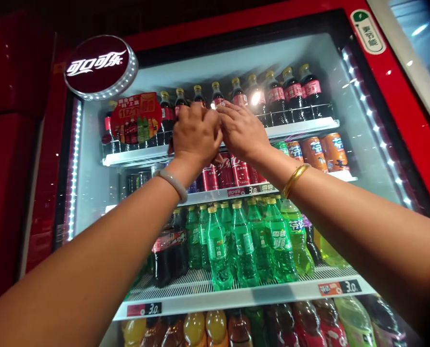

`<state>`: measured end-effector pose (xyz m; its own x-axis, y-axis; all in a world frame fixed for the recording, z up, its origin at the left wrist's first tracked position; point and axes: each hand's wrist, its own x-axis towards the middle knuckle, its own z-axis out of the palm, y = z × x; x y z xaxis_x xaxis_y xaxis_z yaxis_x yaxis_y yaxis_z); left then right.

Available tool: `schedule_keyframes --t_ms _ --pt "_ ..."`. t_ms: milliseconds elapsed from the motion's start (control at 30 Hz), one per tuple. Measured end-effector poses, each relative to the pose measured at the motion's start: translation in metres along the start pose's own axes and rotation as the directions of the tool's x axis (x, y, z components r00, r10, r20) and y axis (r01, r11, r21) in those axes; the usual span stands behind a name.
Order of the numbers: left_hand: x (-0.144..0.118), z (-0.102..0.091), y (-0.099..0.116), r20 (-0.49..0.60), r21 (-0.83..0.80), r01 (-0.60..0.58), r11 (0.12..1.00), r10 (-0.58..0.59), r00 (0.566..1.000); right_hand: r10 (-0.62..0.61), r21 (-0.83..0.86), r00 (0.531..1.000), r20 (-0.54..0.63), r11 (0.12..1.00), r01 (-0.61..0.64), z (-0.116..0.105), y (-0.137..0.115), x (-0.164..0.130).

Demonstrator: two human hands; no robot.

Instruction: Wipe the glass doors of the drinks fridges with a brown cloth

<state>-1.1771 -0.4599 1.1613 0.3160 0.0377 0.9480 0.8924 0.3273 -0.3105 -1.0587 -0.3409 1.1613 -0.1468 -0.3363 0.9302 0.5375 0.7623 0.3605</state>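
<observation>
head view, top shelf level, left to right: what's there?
Round red logo sign → red promo card → left hand → right hand → dark cola bottles → lit LED strip.

Both arms stretch up and far, forearms converging. The left hand [196, 135] and right hand [242, 131] meet, fingers curled and touching each other. A bracelet circles each wrist.
</observation>
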Motion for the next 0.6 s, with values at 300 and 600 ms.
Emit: schedule_keyframes --t_ms 300,600 --pt "0.012 -0.009 -0.044 0.000 0.010 0.104 0.995 -0.104 0.995 -0.021 0.022 0.999 -0.048 1.000 0.022 -0.001 -0.001 -0.005" --pt "-0.015 -0.012 -0.053 0.064 0.001 -0.185 0.983 0.184 0.981 0.045 0.037 0.998 0.033 0.998 -0.046 0.001 -0.021 0.015"
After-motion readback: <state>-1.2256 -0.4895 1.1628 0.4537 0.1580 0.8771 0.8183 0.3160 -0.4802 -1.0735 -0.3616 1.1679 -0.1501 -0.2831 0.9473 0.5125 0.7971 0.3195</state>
